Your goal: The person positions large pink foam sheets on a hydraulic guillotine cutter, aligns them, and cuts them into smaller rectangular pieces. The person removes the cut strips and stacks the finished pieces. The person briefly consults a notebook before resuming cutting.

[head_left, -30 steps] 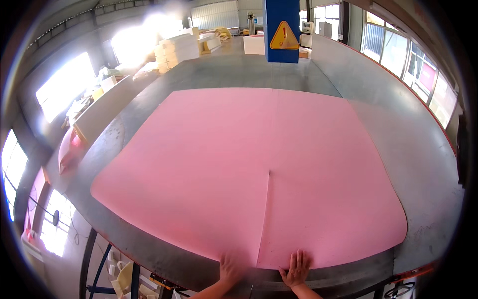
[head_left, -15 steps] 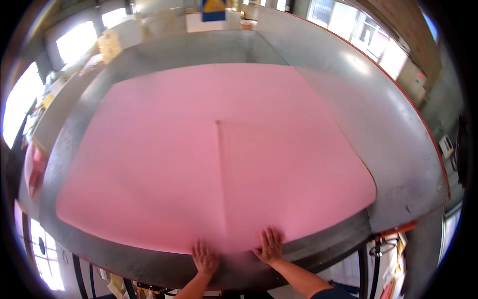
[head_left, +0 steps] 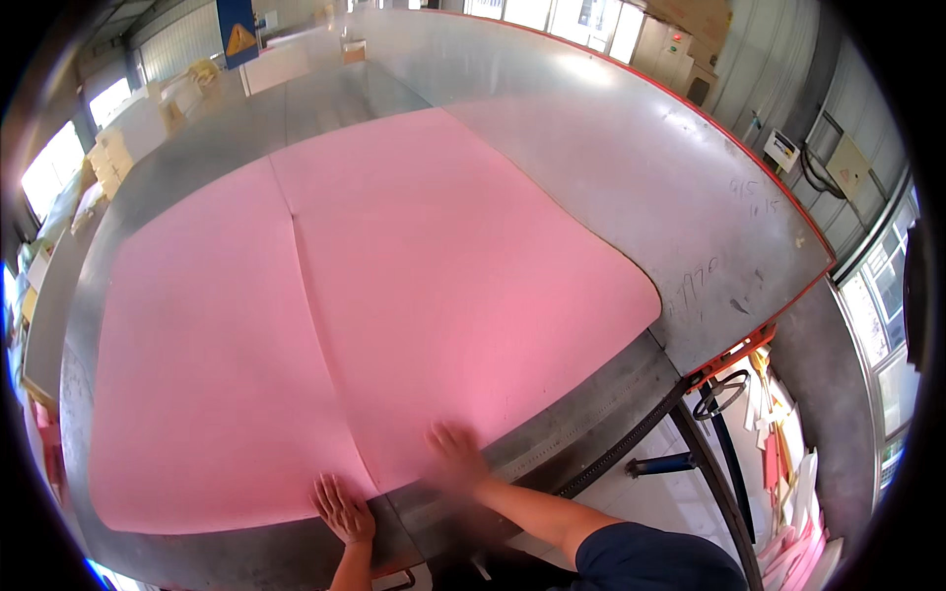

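Note:
A large pink sheet [head_left: 463,266], seemingly foam, lies flat on a grey metal table [head_left: 581,414]. A raised line or seam [head_left: 313,315] runs through it from the near edge to a small dark spot, with a fainter line beyond. On the sheet's near edge, just left of that line, my left hand [head_left: 343,509] rests flat, fingers stretched out. My right hand [head_left: 458,455] is over the sheet to the right of the line, smeared by motion, its fingers appearing extended. Neither hand holds anything.
On the right, a broad metal surface [head_left: 631,167] with a red rim adjoins the table and bears dark scribbles. Below its corner are a black handwheel [head_left: 721,394] and pink and white offcuts [head_left: 793,542]. Stacked pale blocks [head_left: 108,163] stand far left.
My view has turned to the right, so the sheet appears farther left and slanted. My right hand has moved farther onto the sheet from its near edge; my left stays at that edge.

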A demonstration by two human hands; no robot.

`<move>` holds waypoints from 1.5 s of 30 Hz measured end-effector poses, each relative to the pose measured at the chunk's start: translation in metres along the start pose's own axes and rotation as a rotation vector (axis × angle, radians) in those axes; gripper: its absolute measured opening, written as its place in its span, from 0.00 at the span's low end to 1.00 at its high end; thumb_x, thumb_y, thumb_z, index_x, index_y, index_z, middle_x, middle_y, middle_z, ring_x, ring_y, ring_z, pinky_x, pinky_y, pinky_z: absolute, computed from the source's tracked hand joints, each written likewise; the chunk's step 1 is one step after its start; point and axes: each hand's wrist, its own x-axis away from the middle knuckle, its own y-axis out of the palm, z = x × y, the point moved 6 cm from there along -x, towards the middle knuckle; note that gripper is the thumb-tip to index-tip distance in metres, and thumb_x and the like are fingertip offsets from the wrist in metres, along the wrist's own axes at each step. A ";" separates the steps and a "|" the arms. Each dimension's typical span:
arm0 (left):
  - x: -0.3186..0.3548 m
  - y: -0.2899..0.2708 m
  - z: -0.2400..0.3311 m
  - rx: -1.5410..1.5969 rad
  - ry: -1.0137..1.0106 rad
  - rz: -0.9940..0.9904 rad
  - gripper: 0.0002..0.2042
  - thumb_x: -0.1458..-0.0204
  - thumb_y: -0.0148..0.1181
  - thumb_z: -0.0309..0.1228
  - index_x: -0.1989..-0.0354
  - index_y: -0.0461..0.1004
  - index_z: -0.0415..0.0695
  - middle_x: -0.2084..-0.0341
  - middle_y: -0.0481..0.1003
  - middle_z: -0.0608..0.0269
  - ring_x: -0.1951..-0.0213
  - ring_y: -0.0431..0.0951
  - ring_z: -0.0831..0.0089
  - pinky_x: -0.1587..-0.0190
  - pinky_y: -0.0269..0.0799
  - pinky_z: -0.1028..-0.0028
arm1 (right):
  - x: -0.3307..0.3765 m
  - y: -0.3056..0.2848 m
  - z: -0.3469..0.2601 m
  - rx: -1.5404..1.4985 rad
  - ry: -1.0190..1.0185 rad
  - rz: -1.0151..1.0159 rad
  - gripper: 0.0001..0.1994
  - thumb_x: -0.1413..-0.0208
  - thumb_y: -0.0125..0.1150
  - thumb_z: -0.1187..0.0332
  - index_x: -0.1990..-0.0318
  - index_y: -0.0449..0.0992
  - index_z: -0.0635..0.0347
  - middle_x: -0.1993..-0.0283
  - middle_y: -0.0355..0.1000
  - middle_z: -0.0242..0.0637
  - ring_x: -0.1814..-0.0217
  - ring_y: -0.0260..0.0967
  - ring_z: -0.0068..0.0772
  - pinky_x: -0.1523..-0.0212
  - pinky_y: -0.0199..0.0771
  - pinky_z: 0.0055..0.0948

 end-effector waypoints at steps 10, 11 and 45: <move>0.008 0.013 -0.001 0.020 -0.055 -0.031 0.27 0.38 0.45 0.42 0.33 0.61 0.41 0.31 0.59 0.48 0.29 0.54 0.45 0.28 0.42 0.44 | 0.004 0.004 0.009 -0.040 -0.022 -0.006 0.38 0.41 0.53 0.40 0.31 0.62 0.55 0.25 0.53 0.46 0.23 0.47 0.51 0.30 0.50 0.59; 0.008 0.013 -0.001 0.030 -0.064 -0.033 0.27 0.38 0.45 0.42 0.33 0.61 0.41 0.31 0.59 0.48 0.29 0.54 0.45 0.28 0.42 0.43 | 0.002 0.007 0.010 -0.055 -0.022 -0.006 0.38 0.41 0.53 0.40 0.31 0.62 0.55 0.25 0.53 0.46 0.23 0.48 0.52 0.30 0.50 0.59; 0.130 -0.022 0.094 0.156 -0.074 -0.032 0.31 0.49 0.55 0.37 0.34 0.64 0.42 0.33 0.62 0.48 0.30 0.57 0.45 0.29 0.42 0.43 | 0.151 -0.051 0.047 0.091 -0.040 -0.036 0.40 0.45 0.53 0.36 0.35 0.67 0.60 0.29 0.58 0.49 0.26 0.50 0.58 0.31 0.47 0.65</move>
